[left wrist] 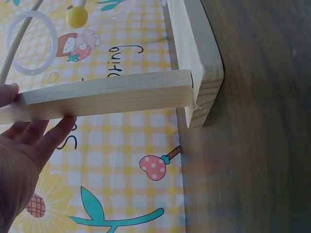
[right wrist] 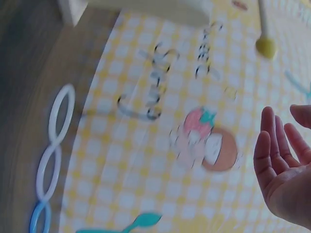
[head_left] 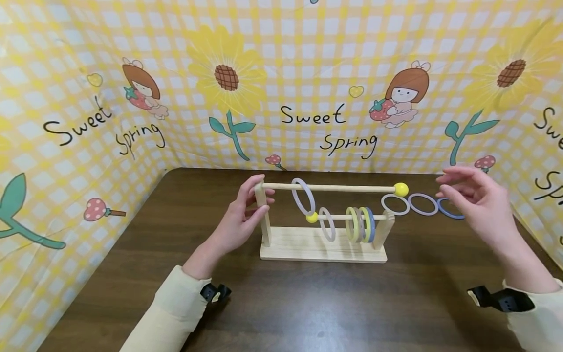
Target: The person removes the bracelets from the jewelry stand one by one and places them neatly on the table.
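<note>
While the left hand [head_left: 239,219] grips the post [head_left: 266,231], the right hand [head_left: 486,208] hovers empty, fingers loosely parted. Rings [head_left: 368,227] appear light, stiff; best pinched by rim.

Yellow-and-white checked cloth [head_left: 286,58] walls off back, left and right, with shallow creases. Prints: sunflowers [head_left: 226,78] on green stems [head_left: 233,132], girls [head_left: 401,95] holding strawberries [head_left: 381,110], small yellow hearts [head_left: 356,91], black "Sweet Spring" lettering [head_left: 303,117]. Table [head_left: 246,303] dark brown, wood grain visible, back edge running along the cloth. Soft pale glare [head_left: 325,296] on its near half. Cloth blurry in right wrist view.
</note>
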Demonstrator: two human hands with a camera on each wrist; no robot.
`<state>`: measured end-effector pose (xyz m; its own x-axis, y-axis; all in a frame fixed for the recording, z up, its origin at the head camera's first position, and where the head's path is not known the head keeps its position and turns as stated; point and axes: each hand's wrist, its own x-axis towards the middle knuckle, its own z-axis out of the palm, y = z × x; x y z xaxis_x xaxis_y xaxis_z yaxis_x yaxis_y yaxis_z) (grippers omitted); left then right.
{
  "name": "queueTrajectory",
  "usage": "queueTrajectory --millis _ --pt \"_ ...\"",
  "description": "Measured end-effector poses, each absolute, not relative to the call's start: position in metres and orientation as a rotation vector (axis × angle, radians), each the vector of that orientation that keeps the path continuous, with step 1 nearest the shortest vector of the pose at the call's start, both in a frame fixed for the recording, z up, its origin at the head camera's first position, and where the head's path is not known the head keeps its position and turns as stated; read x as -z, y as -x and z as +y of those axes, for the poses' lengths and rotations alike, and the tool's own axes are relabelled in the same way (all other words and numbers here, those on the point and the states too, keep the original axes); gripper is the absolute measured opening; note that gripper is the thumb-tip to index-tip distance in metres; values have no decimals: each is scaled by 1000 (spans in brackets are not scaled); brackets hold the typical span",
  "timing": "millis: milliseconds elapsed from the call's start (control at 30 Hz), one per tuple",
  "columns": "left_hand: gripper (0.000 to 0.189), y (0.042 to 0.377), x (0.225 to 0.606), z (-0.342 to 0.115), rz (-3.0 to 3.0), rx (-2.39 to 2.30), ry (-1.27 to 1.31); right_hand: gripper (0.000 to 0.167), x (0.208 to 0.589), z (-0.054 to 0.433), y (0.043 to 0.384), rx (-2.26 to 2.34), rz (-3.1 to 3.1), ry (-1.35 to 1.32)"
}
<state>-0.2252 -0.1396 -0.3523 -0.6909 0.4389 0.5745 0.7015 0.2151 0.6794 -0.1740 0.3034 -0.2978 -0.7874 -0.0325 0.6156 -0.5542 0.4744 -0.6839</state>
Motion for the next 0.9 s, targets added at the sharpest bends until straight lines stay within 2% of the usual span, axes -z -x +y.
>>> queueTrajectory --millis 267,433,900 --pt "64 225 350 -141 -2242 1462 1070 33 300 264 158 -1576 -2002 -653" --pt "63 225 350 -141 -2240 1471 1071 31 306 239 155 -1557 -2007 -755" --pt "64 225 352 -139 -2244 1485 1066 41 324 181 162 -1507 -2184 -877"
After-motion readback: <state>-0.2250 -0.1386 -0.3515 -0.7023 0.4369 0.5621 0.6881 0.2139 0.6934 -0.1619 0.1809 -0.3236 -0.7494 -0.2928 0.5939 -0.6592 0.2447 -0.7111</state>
